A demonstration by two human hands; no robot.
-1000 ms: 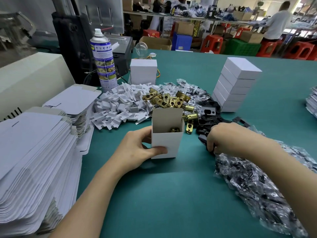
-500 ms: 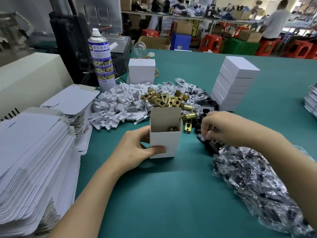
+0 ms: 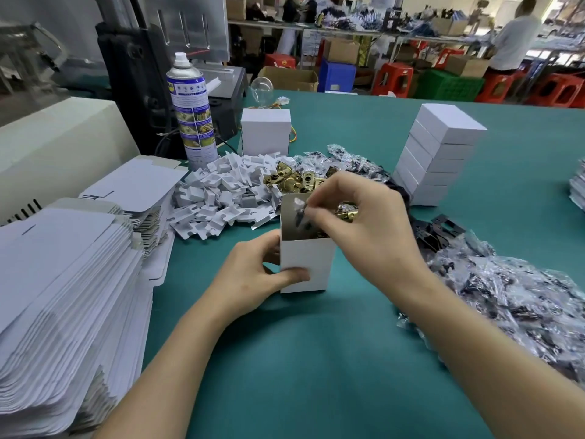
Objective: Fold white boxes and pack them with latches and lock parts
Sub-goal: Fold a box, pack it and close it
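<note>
Fingers [image 3: 313,213] of our R hand [image 3: 364,226] pinch a bagged part [image 3: 299,209] at the box [image 3: 305,261] mouth; L hand [image 3: 250,280] grips box, thumb on front, upright on mat [image 3: 316,359]; brass latches [image 3: 286,180] just behind it.

Your green table [image 3: 316,359], loaded round an open box [image 3: 307,261] standing upright at its centre
At 9 o'clock you have a tall stack of flat box blanks [image 3: 63,280]; at 11 a heap of white inserts [image 3: 221,198] with a spray can [image 3: 191,112] upright behind it; at 12 brass latches [image 3: 291,182] just beyond the box, and farther back one closed box [image 3: 265,131]; at 1 a stack of closed boxes [image 3: 440,153]; at 3 black plates [image 3: 440,229], and from 3 to 5 a pile of bagged parts [image 3: 512,305]
</note>
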